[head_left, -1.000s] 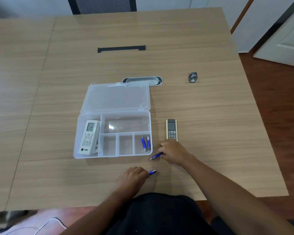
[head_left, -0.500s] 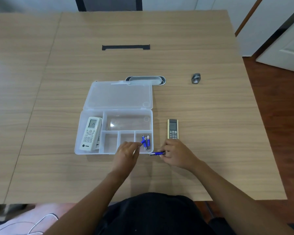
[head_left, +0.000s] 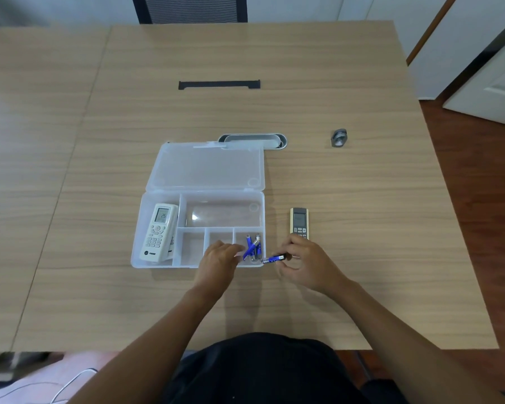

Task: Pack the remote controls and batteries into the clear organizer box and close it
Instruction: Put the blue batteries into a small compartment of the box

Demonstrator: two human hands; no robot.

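Left hand (head_left: 219,261) now up over box (head_left: 199,265), third battery (head_left: 250,249) dropped, fingers loose; right hand (head_left: 306,262) pinching last battery (head_left: 273,258), hiding beige remote (head_left: 299,220) bottom.

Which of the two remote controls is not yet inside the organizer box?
The small beige remote, lying on the table right of the clear box. The white remote already sits in its left compartment.

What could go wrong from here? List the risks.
1. The battery pinched in the right hand sits at the organizer box rim's outer edge; released early, it may roll onto the table.
2. The batteries in the compartment lie crossed and may jam the lid.
3. The small remote remains outside.
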